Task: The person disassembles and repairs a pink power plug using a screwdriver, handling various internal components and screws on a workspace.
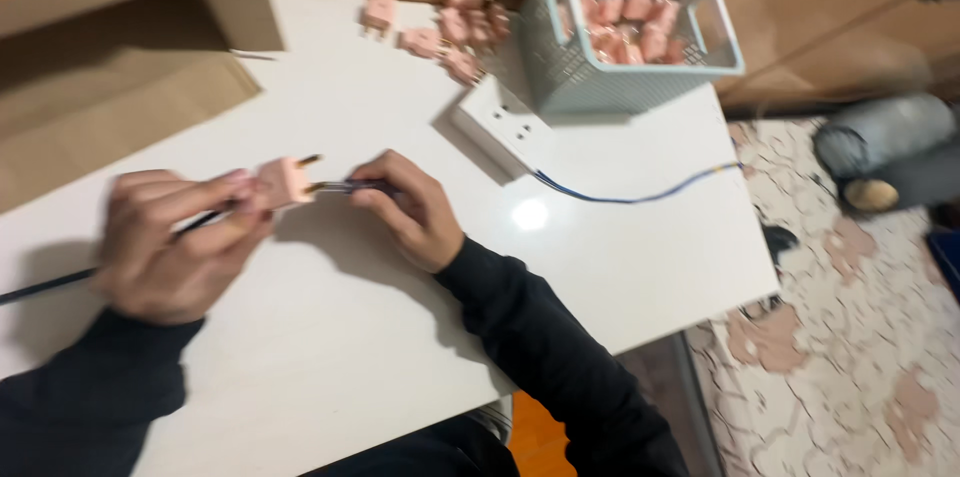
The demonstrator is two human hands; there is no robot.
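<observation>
One pink plug (287,182) sits in the left hand (170,247) grip; right hand (412,207) pinches one dark tool (350,187).

Counter (620,267): carries everything named here; the floor lies to its right.
Left hand (165,242): near the counter's left edge, closed around a plug (285,182).
Right hand (410,207): just right of the plug, gripping a thin tool (345,187) that meets the plug.
Socket block (500,127): behind the right hand, its cable (630,197) running right.
Basket (625,27): behind the socket block, touching it, with plugs inside.
Loose plugs (450,27): left of the basket, at the far edge.
Cardboard box (110,67): far left corner.
</observation>
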